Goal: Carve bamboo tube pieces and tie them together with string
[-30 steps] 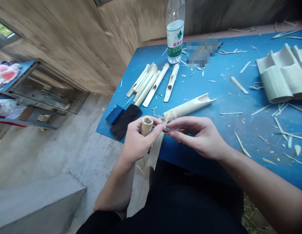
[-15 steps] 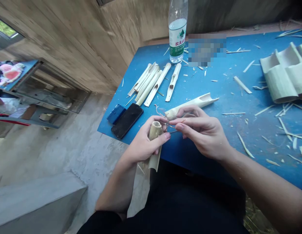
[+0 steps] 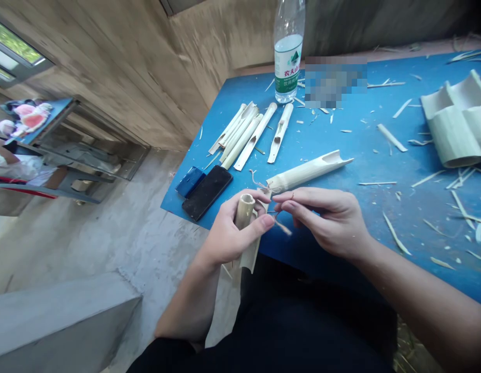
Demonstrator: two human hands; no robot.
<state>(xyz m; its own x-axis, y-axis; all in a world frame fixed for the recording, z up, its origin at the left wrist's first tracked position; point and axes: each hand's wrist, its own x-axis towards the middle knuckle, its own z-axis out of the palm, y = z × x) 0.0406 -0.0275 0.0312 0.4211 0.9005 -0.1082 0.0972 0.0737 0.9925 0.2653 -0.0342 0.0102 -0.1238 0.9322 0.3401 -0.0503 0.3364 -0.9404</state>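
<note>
My left hand is wrapped around a short bamboo tube, whose hollow end faces up. A split, trough-like bamboo section shows below that hand. My right hand pinches a thin reddish string between thumb and forefinger, close to the left fingertips. The string's loose end hangs below the fingers, and another curled strand rises near the left forefinger. Just beyond both hands, a longer bamboo tube with a cut-away end lies on the blue table.
Several cut bamboo pieces lie at the table's left, near a black phone and a blue box. A water bottle stands behind. Thick bamboo sections and scattered shavings are at right. Another person's arm shows far left.
My right hand has lowered slightly and its fingers have closed together more. The string's loose end now hangs below them. The whole view has shifted a little.
</note>
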